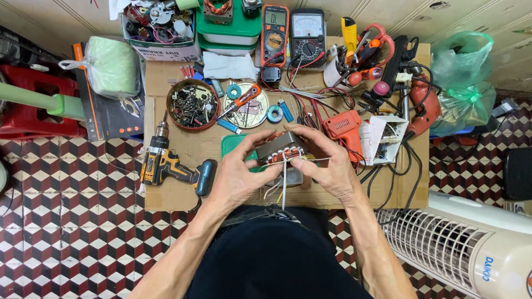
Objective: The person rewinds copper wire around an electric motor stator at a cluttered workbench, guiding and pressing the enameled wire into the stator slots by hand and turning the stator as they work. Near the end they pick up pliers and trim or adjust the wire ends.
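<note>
Both hands hold a small motor stator with a grey metal core and copper windings, just above the cardboard sheet. My left hand grips its left side with the fingers curled over the top. My right hand clasps its right side. A white string is tied around the winding and hangs down between the hands, with thin strands running right under my right fingers. A green lid lies under the stator, partly hidden.
A yellow cordless drill lies left. A round tin of screws, a tin lid with a screwdriver, two multimeters, an orange tool, a red drill and tangled wires crowd the back. A white fan stands lower right.
</note>
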